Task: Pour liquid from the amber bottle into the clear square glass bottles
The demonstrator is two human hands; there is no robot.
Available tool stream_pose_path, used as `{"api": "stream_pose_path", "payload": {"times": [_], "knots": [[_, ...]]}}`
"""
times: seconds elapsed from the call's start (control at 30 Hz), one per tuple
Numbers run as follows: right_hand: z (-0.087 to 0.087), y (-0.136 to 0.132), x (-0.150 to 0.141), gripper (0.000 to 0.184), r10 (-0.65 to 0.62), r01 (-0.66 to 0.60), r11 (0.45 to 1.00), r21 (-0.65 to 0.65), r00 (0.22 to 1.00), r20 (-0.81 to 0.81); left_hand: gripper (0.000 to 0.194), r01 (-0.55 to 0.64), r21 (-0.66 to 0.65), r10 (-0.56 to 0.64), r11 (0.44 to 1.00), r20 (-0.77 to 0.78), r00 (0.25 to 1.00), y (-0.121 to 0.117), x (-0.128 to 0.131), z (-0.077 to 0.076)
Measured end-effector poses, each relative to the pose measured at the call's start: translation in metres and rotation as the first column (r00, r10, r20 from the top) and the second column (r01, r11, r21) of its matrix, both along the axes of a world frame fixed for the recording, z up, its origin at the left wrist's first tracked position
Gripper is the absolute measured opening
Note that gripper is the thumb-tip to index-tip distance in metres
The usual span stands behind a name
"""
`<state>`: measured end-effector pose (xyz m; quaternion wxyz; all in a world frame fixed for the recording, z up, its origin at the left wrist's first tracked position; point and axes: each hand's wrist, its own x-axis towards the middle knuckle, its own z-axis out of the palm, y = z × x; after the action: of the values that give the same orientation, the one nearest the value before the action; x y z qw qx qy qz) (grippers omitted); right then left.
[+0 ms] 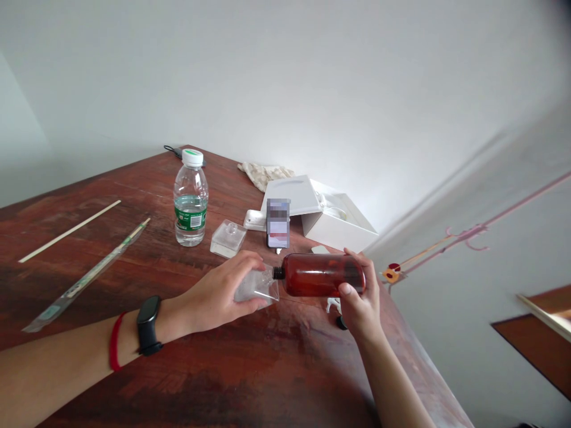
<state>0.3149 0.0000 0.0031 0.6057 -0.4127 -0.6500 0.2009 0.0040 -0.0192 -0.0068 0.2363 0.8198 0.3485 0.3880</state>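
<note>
From the head camera, the left hand (216, 291) is clamped around one clear square bottle (256, 286). The right hand (361, 297) is clamped around one amber bottle (323, 274), lying on its side with its black neck touching the clear bottle. Beyond the left hand, on a wooden table (134, 374), stand a second clear square bottle (229, 238) and one water bottle (191, 205), filled with clear liquid, its green label unreadable. Left of the grip lie two thin sticks (69, 230), one in a plastic sleeve (87, 276).

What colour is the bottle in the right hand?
The bottle is amber brown, in the head view.
</note>
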Motion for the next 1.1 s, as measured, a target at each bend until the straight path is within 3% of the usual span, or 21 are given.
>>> {"api": "stream_pose_path", "payload": {"times": [1.1], "knots": [[0.0021, -0.0058, 0.0027, 0.069, -0.015, 0.015, 1.0, 0.009, 1.0, 0.002, 0.044, 0.003, 0.017, -0.003, 1.0, -0.006, 1.0, -0.0018, 0.0019, 0.0015]]}}
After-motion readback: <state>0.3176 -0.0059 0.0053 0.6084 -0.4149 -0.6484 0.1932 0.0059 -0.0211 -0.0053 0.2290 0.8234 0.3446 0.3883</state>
